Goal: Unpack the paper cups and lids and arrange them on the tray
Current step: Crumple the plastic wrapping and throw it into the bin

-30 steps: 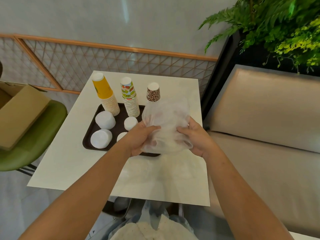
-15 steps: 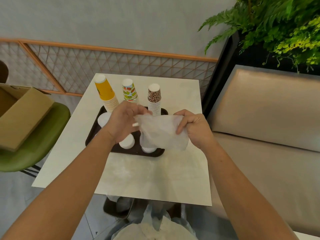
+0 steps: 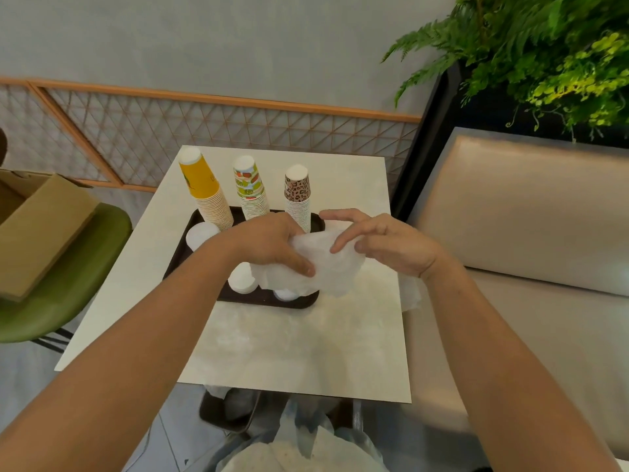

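Mid-frame, a yellow cup stack point(image 3: 205, 195), fruit-print cup stack point(image 3: 251, 190) and leopard-print cup stack point(image 3: 298, 197) stand inverted along the dark tray's point(image 3: 265, 303) far edge. White lids point(image 3: 242, 282) lie nearer, partly hidden by a crumpled plastic bag point(image 3: 326, 267).

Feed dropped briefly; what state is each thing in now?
plastic bag, crumpled, in both hands
left hand, grips the bag
right hand, fingers straight on bag
yellow cup stack, standing rim-down on tray
fruit-print cup stack, same
leopard cup stack, same
cardboard box, open
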`<act>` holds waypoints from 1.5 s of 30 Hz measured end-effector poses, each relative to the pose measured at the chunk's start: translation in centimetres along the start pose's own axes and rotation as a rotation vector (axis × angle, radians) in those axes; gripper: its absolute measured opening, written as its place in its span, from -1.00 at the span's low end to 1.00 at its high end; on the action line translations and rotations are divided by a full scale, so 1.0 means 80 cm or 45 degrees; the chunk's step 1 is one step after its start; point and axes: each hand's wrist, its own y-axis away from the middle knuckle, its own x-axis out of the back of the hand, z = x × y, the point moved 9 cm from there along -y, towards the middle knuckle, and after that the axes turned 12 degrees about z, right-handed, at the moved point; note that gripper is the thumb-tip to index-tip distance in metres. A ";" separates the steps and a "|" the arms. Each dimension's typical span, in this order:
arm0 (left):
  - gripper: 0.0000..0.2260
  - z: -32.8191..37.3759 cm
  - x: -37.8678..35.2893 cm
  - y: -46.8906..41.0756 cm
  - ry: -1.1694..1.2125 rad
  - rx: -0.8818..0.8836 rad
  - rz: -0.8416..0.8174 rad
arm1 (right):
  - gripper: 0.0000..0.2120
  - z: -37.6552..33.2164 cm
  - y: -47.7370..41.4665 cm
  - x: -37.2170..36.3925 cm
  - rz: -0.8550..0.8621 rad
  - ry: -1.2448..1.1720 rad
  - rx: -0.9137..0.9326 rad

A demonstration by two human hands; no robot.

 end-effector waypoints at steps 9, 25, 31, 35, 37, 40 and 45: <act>-0.72 0.012 0.004 -0.010 -0.104 0.025 -0.089 | -0.63 -0.014 -0.014 -0.008 0.069 0.804 -0.145; -0.65 -0.023 -0.036 0.008 0.991 0.320 0.399 | -0.60 0.087 -0.005 -0.032 0.638 -0.538 -0.356; -0.68 -0.038 -0.067 0.008 1.199 0.400 0.165 | -0.71 0.068 -0.015 -0.013 0.740 -0.390 -0.303; -0.72 -0.045 -0.064 0.003 1.175 0.340 0.326 | -0.77 0.066 -0.019 -0.023 0.612 -0.508 -0.389; -0.63 -0.044 -0.066 0.004 1.281 0.335 0.364 | -0.70 0.070 -0.019 -0.033 0.544 -0.652 -0.426; -0.50 -0.042 -0.065 0.004 1.333 0.261 0.388 | -0.74 0.083 -0.015 -0.041 0.510 -0.702 -0.431; -0.62 -0.043 -0.075 0.009 1.472 0.256 0.284 | -0.68 0.089 -0.007 -0.039 0.621 -0.928 -0.267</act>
